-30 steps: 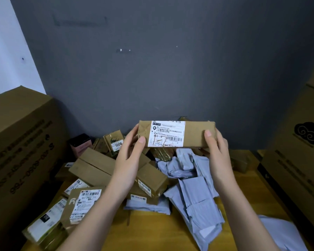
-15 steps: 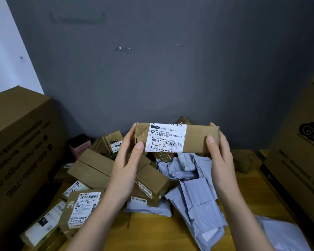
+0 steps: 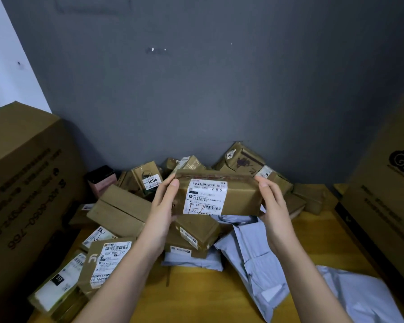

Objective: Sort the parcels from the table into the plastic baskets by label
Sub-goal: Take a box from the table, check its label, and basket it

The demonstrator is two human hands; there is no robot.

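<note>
Brown cardboard parcel [image 3: 217, 194] held above the pile near the table's [image 3: 210, 297] back edge, left hand [image 3: 165, 201] and right hand [image 3: 272, 201] gripping its ends. Shipping label [image 3: 205, 197] faces up. No basket visible. Recommend reading the label fully, keeping both end grips.

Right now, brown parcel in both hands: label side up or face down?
Label side up. The brown parcel shows its white label to the camera, gripped at each end by the left hand and right hand.
</note>
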